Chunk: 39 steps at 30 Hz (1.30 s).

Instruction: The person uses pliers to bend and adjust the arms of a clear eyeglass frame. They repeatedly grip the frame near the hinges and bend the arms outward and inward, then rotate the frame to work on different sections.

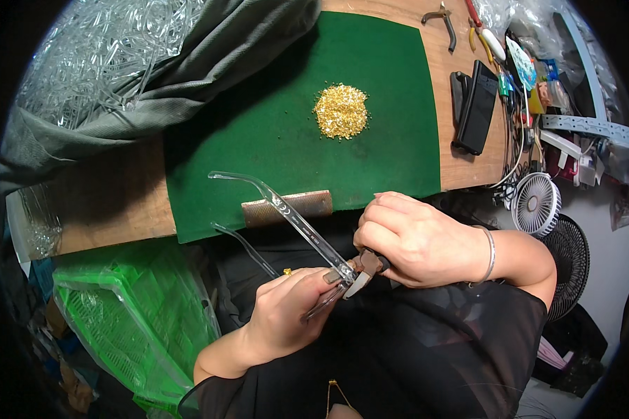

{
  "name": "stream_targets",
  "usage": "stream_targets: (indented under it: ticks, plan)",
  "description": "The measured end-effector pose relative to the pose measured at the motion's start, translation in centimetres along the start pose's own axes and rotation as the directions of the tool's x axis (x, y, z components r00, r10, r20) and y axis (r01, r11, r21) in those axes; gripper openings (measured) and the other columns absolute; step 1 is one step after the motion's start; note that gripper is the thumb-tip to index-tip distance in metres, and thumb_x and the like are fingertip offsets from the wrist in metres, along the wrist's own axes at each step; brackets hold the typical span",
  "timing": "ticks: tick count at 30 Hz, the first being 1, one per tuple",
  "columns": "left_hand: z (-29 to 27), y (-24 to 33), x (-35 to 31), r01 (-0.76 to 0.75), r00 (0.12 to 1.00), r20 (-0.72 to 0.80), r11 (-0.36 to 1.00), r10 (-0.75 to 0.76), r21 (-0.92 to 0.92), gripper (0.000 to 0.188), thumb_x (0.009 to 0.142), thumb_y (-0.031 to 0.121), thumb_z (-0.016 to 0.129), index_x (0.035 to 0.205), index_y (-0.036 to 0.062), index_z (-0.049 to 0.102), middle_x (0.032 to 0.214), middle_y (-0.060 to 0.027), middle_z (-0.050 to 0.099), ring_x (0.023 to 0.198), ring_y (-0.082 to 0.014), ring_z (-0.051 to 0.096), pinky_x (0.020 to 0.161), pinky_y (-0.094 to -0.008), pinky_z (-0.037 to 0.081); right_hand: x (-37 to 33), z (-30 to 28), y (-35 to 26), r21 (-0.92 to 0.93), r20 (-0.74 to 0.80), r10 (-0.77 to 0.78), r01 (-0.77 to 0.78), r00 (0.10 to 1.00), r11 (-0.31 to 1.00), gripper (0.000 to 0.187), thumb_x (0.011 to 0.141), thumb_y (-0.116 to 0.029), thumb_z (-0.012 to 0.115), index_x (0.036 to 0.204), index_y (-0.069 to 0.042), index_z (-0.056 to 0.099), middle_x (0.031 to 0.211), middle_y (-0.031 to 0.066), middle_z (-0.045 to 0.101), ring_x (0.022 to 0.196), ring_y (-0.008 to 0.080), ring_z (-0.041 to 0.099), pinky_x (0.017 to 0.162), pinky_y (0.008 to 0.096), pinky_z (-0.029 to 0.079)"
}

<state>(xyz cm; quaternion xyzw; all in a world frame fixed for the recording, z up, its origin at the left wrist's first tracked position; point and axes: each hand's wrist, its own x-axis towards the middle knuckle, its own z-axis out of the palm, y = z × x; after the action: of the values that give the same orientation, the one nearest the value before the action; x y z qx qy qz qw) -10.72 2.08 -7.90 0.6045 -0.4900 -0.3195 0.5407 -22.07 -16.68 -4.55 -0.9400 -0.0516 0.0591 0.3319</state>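
Note:
My left hand (286, 314) is closed round a clear plastic eyeglass frame (302, 225), with its thumb near the hinge. One temple points up and left over the bench edge; the other shows behind my fingers. My right hand (423, 241) grips a pair of pliers (368, 263) whose metal jaws meet the frame's hinge corner. The handles are mostly hidden in my fist. Beyond my hands, a heap of small gold-coloured pieces (341, 112) lies on a green mat (258, 143). A brown, rough-faced strip (260, 214) sits at the mat's near edge, under the temple.
Many clear temples or frames (122, 52) are heaped on grey cloth (234, 52) at upper left. A green crate (129, 314) stands lower left. Rightward are a phone (477, 108), spare pliers (449, 28), cables, a white fan (537, 202) and a black fan (569, 269).

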Motion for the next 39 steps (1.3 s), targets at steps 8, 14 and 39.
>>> stream_targets:
  ticks: [8,14,39]
  plan:
    - [-0.3,-0.5,-0.1,-0.066,0.996,0.058,0.998,0.066,0.010,0.037,0.062,-0.012,0.066,0.097,-0.0013,0.061,0.083,-0.0135,0.064,0.066,-0.0258,0.063,0.057,-0.0291,0.051,-0.2,1.0,0.4,-0.055,-0.059,-0.027,0.024,0.998,0.998,0.025,0.061,-0.012,0.070,0.074,-0.006,0.049,0.072,0.0062,0.050,0.070,0.0222,0.053,0.065,0.0323,0.041]
    - [0.0,-0.6,-0.4,-0.016,0.998,0.056,1.000,0.017,-0.024,0.042,0.059,-0.014,0.066,0.098,-0.0016,0.061,0.084,-0.0143,0.063,0.066,-0.0266,0.063,0.056,-0.0290,0.050,-0.4,1.2,0.4,-0.100,-0.052,0.012,-0.017,0.999,0.995,0.023,0.058,-0.009,0.067,0.072,-0.006,0.048,0.070,0.0059,0.049,0.067,0.0221,0.052,0.062,0.0325,0.041]
    - [-1.4,0.9,-0.9,0.507,0.825,0.326,0.351,-0.462,-0.787,0.030,0.087,-0.003,0.058,0.116,-0.0028,0.051,0.098,-0.0179,0.065,0.078,-0.0166,0.065,0.068,-0.0251,0.053,1.1,-0.9,-0.1,0.063,0.007,0.017,-0.017,1.000,0.998,0.023,0.070,-0.011,0.068,0.082,-0.002,0.051,0.081,0.0120,0.054,0.080,0.0287,0.056,0.075,0.0363,0.045]
